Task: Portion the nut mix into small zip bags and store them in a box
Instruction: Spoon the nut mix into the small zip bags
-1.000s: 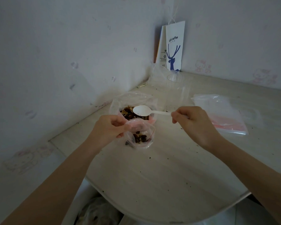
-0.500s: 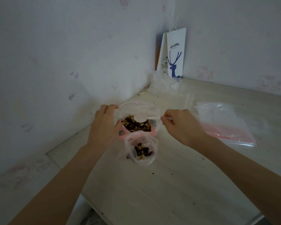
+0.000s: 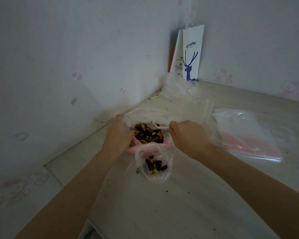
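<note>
the nut mix sits in a large bag of clear film, open at the top, standing on the table near the wall. the left hand grips the left side of the bag mouth, fingers curled over the film, holding it open. the right hand pinches the handle end of a white plastic spoon; the spoon bowl lies on the surface of the mix at the far side of the opening.

just in front of the large bag, touching or nearly touching it, a small zip bag stands open with a small portion of nuts in its bottom. it is not held by either hand. a stack of empty zip bags lies well apart to the right.

handling notes:
- the film of both bags is thin and soft, and probably slippery; expect the mouths to collapse without support.
- take hold of the small zip bag at its rim, beside the zip strip, not at its body.
- the partly filled small bag is light and may tip if knocked by the spoon.
- the nuts are loose and hard; they will roll off an overfilled spoon. load it level.
- the spoon is likely light and slightly flexible; grip nearer the bowl if it twists.
</note>
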